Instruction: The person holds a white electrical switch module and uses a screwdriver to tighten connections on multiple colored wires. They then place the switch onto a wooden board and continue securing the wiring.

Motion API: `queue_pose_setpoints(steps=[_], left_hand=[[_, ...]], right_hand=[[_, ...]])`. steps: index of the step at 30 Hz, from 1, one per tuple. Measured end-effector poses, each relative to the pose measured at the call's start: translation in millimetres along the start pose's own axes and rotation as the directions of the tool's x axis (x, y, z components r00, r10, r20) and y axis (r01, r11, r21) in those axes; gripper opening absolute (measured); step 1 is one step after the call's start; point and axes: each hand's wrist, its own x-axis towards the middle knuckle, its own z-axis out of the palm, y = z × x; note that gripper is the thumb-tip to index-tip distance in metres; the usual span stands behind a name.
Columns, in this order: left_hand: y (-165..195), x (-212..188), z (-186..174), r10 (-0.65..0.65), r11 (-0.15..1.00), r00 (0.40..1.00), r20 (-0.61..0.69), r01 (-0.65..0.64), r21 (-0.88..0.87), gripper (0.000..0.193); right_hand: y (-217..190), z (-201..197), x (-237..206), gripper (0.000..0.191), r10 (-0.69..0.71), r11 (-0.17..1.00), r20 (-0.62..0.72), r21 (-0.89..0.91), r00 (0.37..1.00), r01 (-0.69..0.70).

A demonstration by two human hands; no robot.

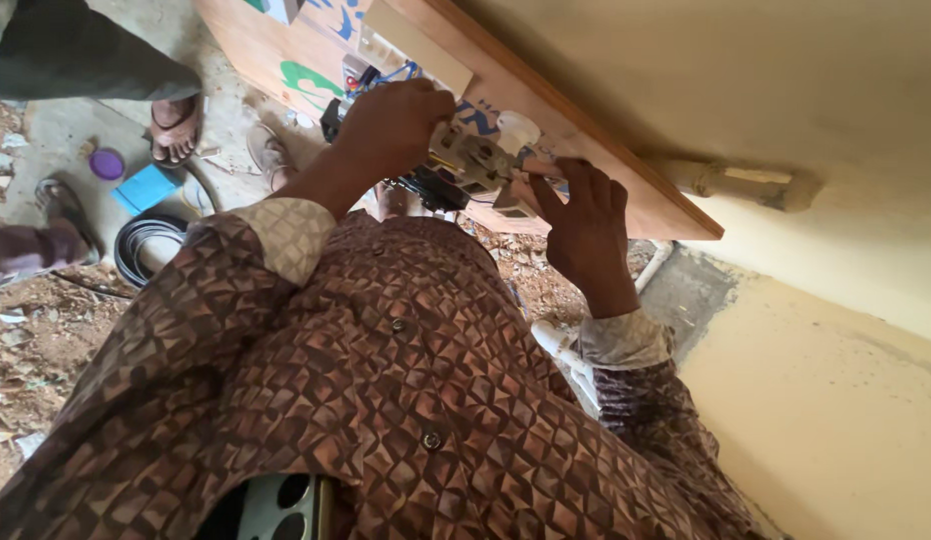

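Observation:
A wooden board (pixel 626 190) leans against a cream wall, with an electrical fitting (pixel 473 160) of grey-white parts, coloured wires and a white round holder (pixel 517 130) mounted on it. My left hand (pixel 391 125) is closed over the left side of the fitting and covers part of it. My right hand (pixel 584 225) is just right of the fitting. Its fingers pinch a thin pinkish tool (pixel 539 167) whose tip points into the fitting. Both arms wear a brown patterned shirt with pale cuffs.
Another person's sandalled feet (pixel 176 128) stand on rubble-strewn ground at the upper left, beside a purple lid (pixel 107 163), a blue box (pixel 146 188) and a coil of black cable (pixel 146 240). A pale pipe (pixel 746 182) runs along the wall (pixel 836 400) on the right.

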Motion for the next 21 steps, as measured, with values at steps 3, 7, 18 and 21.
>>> queue_pose_setpoints(steps=[3,7,18,21], left_hand=[[1,3,-1,0.012,1.0,1.0,0.018,-0.012,0.011,0.015],[4,4,-1,-0.013,1.0,0.998,0.061,0.012,0.02,0.016],[10,3,-1,0.002,0.996,0.995,0.1,-0.011,0.087,0.028],[11,4,2,0.017,0.998,0.987,0.159,-0.027,0.057,0.029]], right_hand=[[-5,-6,8,0.063,-0.033,0.998,-0.031,-0.05,0.999,0.031],[-7,-7,11,0.06,-0.011,0.999,-0.004,-0.053,1.0,0.011],[23,40,-17,0.033,0.152,0.788,0.442,0.487,0.884,-0.378],[27,52,-32,0.034,-0.306,-0.473,0.489,0.666,0.817,-0.576]])
